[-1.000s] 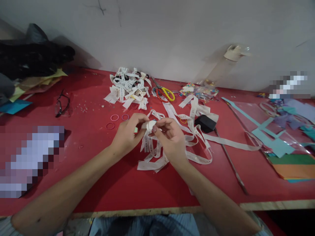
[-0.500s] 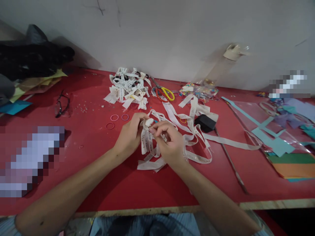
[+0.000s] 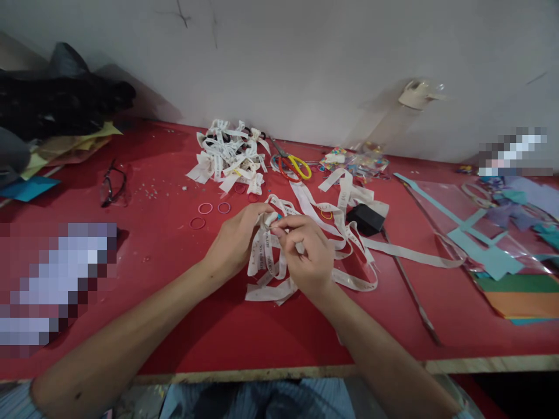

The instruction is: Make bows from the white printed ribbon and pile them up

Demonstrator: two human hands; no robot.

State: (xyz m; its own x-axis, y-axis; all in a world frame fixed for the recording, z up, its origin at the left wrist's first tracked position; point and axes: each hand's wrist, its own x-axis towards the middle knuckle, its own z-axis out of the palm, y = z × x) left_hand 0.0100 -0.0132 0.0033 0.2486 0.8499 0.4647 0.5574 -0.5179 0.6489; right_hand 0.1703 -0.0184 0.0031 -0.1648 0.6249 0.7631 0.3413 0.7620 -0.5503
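My left hand (image 3: pixel 233 241) is closed on a gathered white printed ribbon (image 3: pixel 261 250), whose tails hang down below the fingers. My right hand (image 3: pixel 308 250) pinches at the top of the same bunch, thumb and forefinger together, the other fingers curled. Any small item between those fingertips is too small to make out. More white ribbon (image 3: pixel 340 203) lies in loose loops beyond and to the right of my right hand. Behind my hands sits a pile of tied white ribbon bows (image 3: pixel 231 151).
Scissors with red and yellow handles (image 3: pixel 294 167) lie behind the ribbon, a black block (image 3: pixel 365 219) to its right. Elastic rings (image 3: pixel 205 208), glasses (image 3: pixel 114 183) and a blurred slab (image 3: pixel 65 273) are on the left. Coloured sheets (image 3: pixel 522 294) and a thin rod (image 3: pixel 413 291) lie right.
My right hand has turned slightly and shifted a little to the right at the bunch. The ribbon's gathered top has tilted, and my left hand still holds it.
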